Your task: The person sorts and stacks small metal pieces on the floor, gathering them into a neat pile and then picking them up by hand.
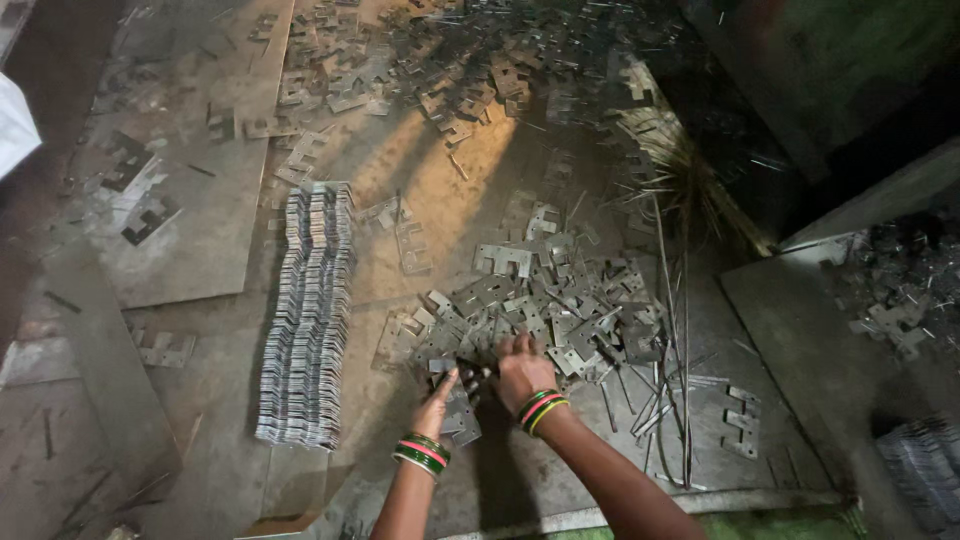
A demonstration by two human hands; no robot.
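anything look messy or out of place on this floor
Yes: the flat metal plates under both hands lie in a jumbled heap, and more are scattered further away, while the stack at left is neatly lined up. Thin rods lie loose at right.

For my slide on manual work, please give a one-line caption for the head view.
Both hands, left and right, sort a pile of metal plates beside a neat stack on the floor.

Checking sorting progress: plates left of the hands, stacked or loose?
Stacked. The long row of plates lies packed edge to edge; the pile at the hands is loose.
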